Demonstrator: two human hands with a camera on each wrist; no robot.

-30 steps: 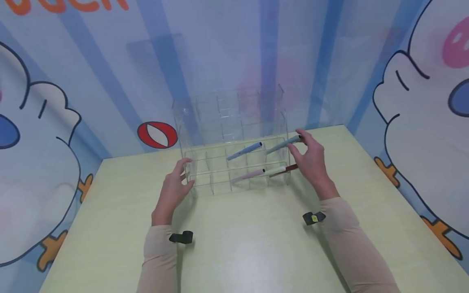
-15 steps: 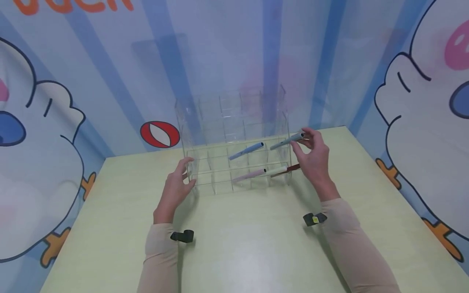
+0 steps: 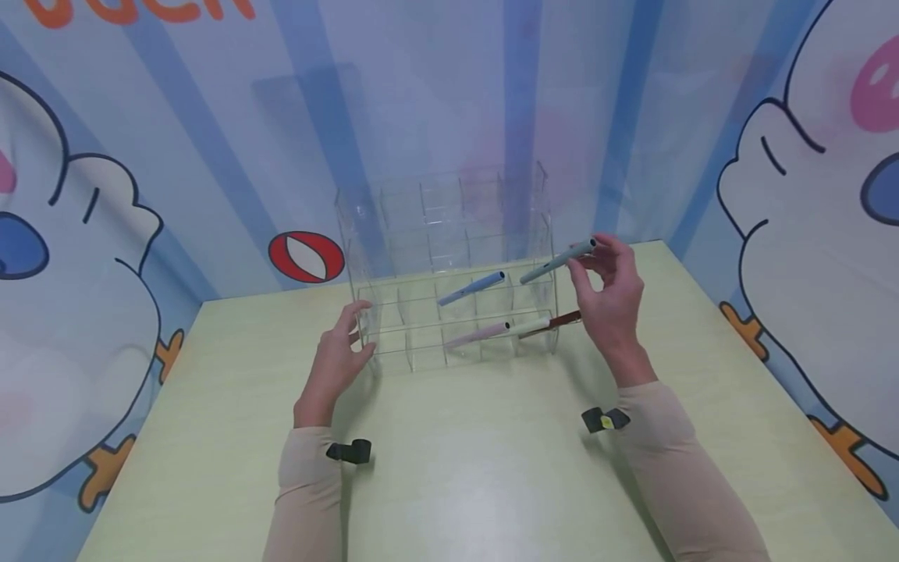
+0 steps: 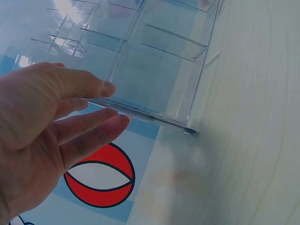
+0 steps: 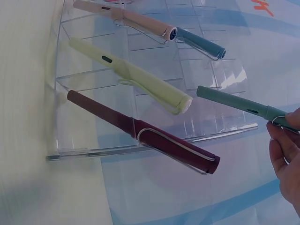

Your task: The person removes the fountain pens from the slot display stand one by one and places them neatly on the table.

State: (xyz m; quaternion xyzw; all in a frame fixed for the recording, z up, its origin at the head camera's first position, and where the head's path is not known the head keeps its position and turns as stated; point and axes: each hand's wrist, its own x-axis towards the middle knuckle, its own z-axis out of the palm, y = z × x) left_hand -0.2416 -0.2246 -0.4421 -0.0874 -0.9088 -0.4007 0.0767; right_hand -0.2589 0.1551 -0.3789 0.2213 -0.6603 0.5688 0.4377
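A clear acrylic organizer [image 3: 449, 234] with stepped rows of compartments stands on the pale green table [image 3: 463, 468]. My right hand [image 3: 597, 254] pinches the cap end of a grey-green pen [image 3: 558, 261], held slanted above the organizer's right side; its fingers [image 5: 286, 145] show in the right wrist view with the same pen [image 5: 239, 105]. A blue pen [image 3: 470, 289], a pink pen [image 3: 477, 336], a pale cream pen [image 3: 530, 328] and a dark red pen [image 3: 558, 321] lean in the front rows. My left hand [image 3: 354, 328] rests straight fingers [image 4: 93, 122] against the organizer's left wall [image 4: 140, 112].
Walls with cartoon prints close in the table on the left, back and right. A red-and-white ball picture [image 3: 307, 257] is on the back wall behind the organizer. Bare tabletop lies between my forearms and the near edge.
My right hand has raised the grey-green pen up and to the right, drawing it out of its compartment. The left hand has stayed put.
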